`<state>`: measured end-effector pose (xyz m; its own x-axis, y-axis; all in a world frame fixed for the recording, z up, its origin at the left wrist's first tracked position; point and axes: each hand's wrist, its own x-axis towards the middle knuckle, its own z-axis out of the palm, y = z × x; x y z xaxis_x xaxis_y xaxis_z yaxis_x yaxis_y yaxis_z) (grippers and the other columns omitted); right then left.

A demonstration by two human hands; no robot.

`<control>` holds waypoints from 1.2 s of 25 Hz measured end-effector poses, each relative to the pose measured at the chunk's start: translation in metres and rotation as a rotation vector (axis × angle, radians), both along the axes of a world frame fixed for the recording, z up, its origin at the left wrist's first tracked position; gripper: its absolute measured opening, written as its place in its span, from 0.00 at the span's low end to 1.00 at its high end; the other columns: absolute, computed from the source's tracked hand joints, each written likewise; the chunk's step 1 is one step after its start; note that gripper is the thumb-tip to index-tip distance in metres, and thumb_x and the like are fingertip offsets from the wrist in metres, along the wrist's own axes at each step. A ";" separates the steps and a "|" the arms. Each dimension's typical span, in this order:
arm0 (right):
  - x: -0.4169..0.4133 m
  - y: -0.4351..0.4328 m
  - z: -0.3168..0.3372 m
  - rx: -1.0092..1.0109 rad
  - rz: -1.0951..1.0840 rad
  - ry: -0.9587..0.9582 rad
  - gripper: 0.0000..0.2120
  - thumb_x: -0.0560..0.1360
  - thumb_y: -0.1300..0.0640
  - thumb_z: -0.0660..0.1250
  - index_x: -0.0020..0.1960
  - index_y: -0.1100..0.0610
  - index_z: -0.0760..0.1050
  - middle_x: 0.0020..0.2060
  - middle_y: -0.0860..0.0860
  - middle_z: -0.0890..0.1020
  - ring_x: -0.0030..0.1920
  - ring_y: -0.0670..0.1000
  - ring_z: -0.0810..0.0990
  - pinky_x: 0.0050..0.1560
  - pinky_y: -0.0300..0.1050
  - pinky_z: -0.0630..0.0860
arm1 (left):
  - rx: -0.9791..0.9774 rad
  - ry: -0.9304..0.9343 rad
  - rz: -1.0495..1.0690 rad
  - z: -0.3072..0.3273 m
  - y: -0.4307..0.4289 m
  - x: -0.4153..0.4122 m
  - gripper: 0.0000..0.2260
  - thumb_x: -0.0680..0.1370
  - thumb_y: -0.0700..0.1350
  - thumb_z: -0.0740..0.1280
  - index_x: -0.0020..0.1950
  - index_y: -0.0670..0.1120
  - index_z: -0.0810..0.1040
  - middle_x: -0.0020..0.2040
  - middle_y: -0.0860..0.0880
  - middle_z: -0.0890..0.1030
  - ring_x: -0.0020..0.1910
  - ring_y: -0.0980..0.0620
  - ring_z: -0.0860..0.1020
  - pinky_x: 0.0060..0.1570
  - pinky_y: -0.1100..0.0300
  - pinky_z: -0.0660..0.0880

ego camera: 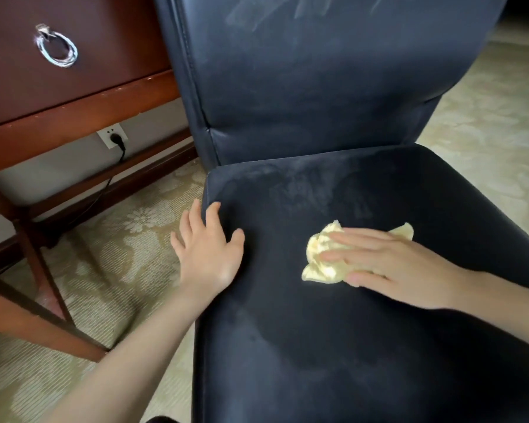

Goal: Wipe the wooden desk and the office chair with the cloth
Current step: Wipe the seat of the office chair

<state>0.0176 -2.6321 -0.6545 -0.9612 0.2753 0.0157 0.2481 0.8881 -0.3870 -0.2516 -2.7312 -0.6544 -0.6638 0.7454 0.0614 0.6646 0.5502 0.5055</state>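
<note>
While the yellow cloth (316,254) lies crumpled on the dark seat (287,346) of the office chair (348,184), at about four o'clock in the view, the right hand (394,267) presses it down with straight, flat fingers, not curled around it. I judge the cloth is light, soft and limp, so it will bunch under the palm. A flat press on its middle should move it better than a pinch at a corner. The left hand (209,254), at eight o'clock, rests open on the left seat edge, fingers spread. At twelve o'clock the backrest (318,80) shows pale streaks. The wooden desk (74,99) with a ring pull (58,63) stands at ten o'clock.
</note>
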 end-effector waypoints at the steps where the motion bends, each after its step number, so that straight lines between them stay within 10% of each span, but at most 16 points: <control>1: -0.006 0.023 0.012 -0.014 -0.069 0.005 0.18 0.77 0.43 0.56 0.67 0.39 0.69 0.70 0.32 0.58 0.73 0.35 0.50 0.69 0.32 0.50 | -0.006 -0.006 0.010 -0.001 0.011 -0.004 0.26 0.79 0.52 0.59 0.75 0.49 0.56 0.78 0.46 0.50 0.76 0.48 0.45 0.73 0.43 0.44; 8: -0.038 0.116 0.003 0.073 -0.559 -0.069 0.14 0.81 0.51 0.57 0.62 0.55 0.75 0.71 0.50 0.68 0.71 0.53 0.63 0.69 0.54 0.62 | 0.102 -0.114 0.124 -0.022 0.038 -0.011 0.28 0.81 0.56 0.52 0.77 0.46 0.50 0.77 0.46 0.53 0.76 0.47 0.50 0.73 0.46 0.48; 14: -0.106 0.152 0.002 0.185 -0.811 -0.111 0.14 0.79 0.52 0.53 0.58 0.53 0.73 0.54 0.55 0.75 0.54 0.59 0.74 0.46 0.50 0.66 | 0.077 -0.078 0.102 -0.029 0.036 -0.010 0.26 0.81 0.54 0.51 0.77 0.46 0.52 0.78 0.46 0.53 0.76 0.48 0.51 0.74 0.51 0.50; 17: -0.140 0.140 0.002 0.234 -0.725 -0.115 0.10 0.78 0.53 0.52 0.47 0.50 0.71 0.52 0.54 0.76 0.49 0.57 0.74 0.43 0.49 0.64 | 0.087 -0.076 0.117 -0.030 0.037 -0.009 0.26 0.81 0.53 0.51 0.77 0.48 0.52 0.78 0.47 0.53 0.76 0.49 0.51 0.73 0.51 0.51; 22: -0.135 0.103 0.000 0.191 -0.434 -0.005 0.13 0.80 0.51 0.56 0.55 0.52 0.77 0.54 0.49 0.77 0.56 0.55 0.74 0.50 0.49 0.66 | 0.109 -0.070 0.112 -0.030 0.038 -0.012 0.26 0.80 0.51 0.51 0.77 0.47 0.51 0.77 0.48 0.55 0.75 0.49 0.53 0.72 0.48 0.55; 26: -0.090 0.059 0.005 0.049 -0.261 0.060 0.09 0.77 0.53 0.62 0.38 0.48 0.73 0.42 0.44 0.77 0.48 0.49 0.74 0.51 0.48 0.67 | 0.107 -0.085 0.109 -0.029 0.036 -0.010 0.25 0.80 0.50 0.51 0.77 0.47 0.52 0.77 0.48 0.55 0.75 0.49 0.53 0.73 0.48 0.55; 30: -0.037 0.035 0.002 0.010 -0.197 0.046 0.10 0.77 0.50 0.63 0.57 0.42 0.79 0.60 0.36 0.76 0.65 0.37 0.67 0.67 0.36 0.58 | 0.103 -0.091 0.099 -0.026 0.034 -0.009 0.25 0.80 0.49 0.51 0.77 0.46 0.52 0.77 0.47 0.55 0.75 0.48 0.53 0.73 0.48 0.54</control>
